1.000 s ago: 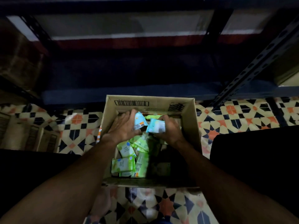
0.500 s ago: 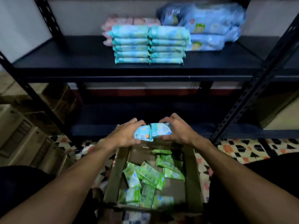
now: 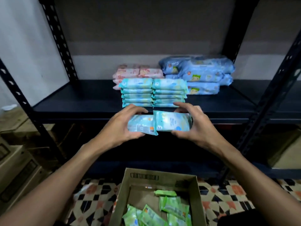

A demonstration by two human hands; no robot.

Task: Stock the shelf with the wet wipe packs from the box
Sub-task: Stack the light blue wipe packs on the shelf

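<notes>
My left hand [image 3: 119,126] grips a light-blue wet wipe pack [image 3: 140,125], and my right hand [image 3: 197,126] grips a second light-blue pack [image 3: 172,121]. The two packs touch side by side, just in front of the black shelf's front edge [image 3: 73,114]. Right behind them on the shelf stand two stacks of matching blue packs [image 3: 153,92]. Below, the open cardboard box [image 3: 162,176] on the floor holds several green packs [image 3: 164,211].
Pink packs [image 3: 138,73] and larger blue packs [image 3: 200,74] sit at the back of the shelf. Perforated black uprights [image 3: 58,39] frame the shelf on both sides. Cardboard boxes [image 3: 17,168] stand at the left. The floor is patterned tile [image 3: 224,198].
Both hands lifted the two blue packs out of the box and up to the shelf's front edge. The camera tilted up from the box toward the shelf.
</notes>
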